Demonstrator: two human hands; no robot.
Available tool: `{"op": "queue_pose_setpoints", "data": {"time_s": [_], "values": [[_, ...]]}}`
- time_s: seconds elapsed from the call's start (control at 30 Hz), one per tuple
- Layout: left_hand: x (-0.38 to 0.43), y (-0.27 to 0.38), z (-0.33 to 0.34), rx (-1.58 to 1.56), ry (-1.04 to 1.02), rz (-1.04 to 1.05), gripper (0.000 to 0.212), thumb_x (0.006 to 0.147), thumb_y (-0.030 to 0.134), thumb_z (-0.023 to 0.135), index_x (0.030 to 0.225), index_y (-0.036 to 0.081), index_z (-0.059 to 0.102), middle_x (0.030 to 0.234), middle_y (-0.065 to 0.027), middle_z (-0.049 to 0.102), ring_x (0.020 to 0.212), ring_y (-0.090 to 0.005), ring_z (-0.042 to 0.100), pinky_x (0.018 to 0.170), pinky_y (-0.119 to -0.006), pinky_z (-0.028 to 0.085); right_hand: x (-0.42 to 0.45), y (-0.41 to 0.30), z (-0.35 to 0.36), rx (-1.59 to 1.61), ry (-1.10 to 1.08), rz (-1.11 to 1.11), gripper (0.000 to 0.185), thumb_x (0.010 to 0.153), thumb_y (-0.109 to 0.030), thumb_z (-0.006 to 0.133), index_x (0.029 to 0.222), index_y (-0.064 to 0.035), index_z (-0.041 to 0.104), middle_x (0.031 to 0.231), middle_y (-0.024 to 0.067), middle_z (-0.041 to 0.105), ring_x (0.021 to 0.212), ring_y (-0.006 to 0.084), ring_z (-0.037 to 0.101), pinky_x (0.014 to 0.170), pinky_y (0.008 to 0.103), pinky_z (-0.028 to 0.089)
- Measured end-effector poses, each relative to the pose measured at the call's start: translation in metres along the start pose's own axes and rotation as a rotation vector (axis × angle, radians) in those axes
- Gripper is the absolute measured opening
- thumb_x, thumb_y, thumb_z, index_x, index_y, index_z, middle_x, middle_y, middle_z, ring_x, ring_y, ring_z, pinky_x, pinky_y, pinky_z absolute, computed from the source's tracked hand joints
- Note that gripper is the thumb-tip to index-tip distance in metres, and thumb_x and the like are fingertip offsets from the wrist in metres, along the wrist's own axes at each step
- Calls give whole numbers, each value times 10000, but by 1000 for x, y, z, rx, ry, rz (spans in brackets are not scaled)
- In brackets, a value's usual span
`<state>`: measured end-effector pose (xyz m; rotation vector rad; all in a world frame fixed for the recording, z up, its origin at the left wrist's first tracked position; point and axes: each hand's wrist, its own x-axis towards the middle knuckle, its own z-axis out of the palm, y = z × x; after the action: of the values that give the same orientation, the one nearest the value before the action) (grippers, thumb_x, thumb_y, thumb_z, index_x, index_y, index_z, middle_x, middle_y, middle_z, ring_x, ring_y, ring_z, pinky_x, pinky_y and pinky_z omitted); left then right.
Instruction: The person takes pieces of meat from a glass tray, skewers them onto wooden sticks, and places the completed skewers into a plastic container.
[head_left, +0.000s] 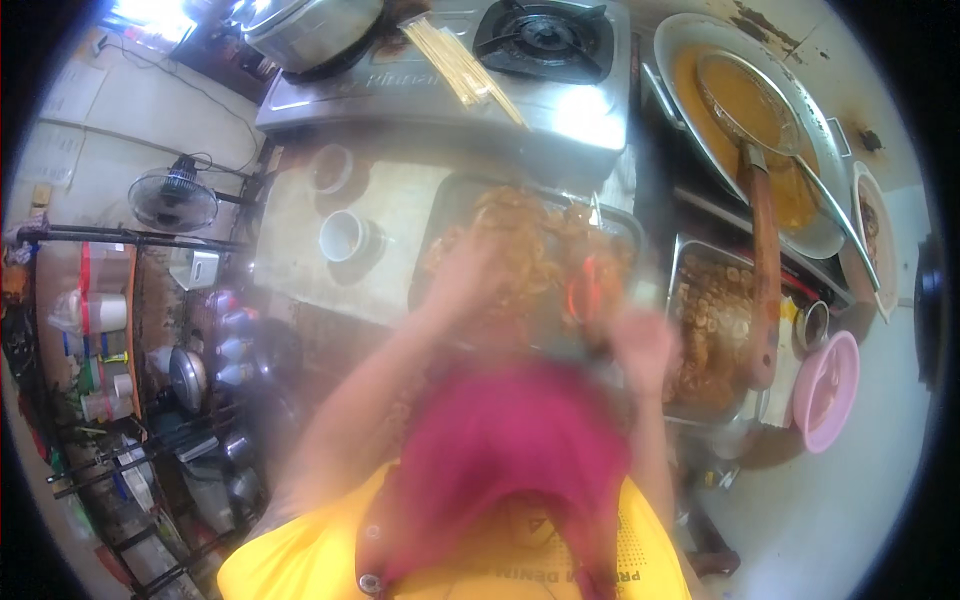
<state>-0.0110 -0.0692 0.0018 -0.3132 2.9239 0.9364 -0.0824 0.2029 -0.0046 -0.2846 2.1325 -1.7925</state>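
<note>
A metal tray of orange-brown, sauced food pieces lies before me, blurred by a hazy picture. Among the food on its left side is my left hand; its fingers are too blurred to tell whether they grip a piece. My right hand is at the tray's right edge, curled by a red-orange object that looks like a utensil or small container. Whether that hand holds it cannot be made out. Left of the tray, a white cup and a translucent round container rest on a pale board.
Beyond the tray stands a gas stove with a pot and bundled wooden skewers. At right are a basin of orange liquid, a wooden-handled strainer, a second food tray and a pink bowl.
</note>
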Motion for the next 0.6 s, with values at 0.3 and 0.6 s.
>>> {"op": "queue_pose_setpoints", "data": {"time_s": [0.3,0.6], "values": [[-21,-8,66,-146,-91,-21,262,779,211,679,819,-22,567,866,-236,620,877,-402,605,737,-468,474,-2,3,-1,13,-14,51,83,910,-75,588,901,-5,632,691,-65,519,569,5,399,494,179,306],[18,-30,52,-519,162,-70,263,799,195,684,985,11,664,864,-142,684,782,-279,664,725,-354,518,-9,-6,-5,183,1,141,94,914,-79,587,899,-2,639,699,-71,531,563,-1,386,487,168,276]]}}
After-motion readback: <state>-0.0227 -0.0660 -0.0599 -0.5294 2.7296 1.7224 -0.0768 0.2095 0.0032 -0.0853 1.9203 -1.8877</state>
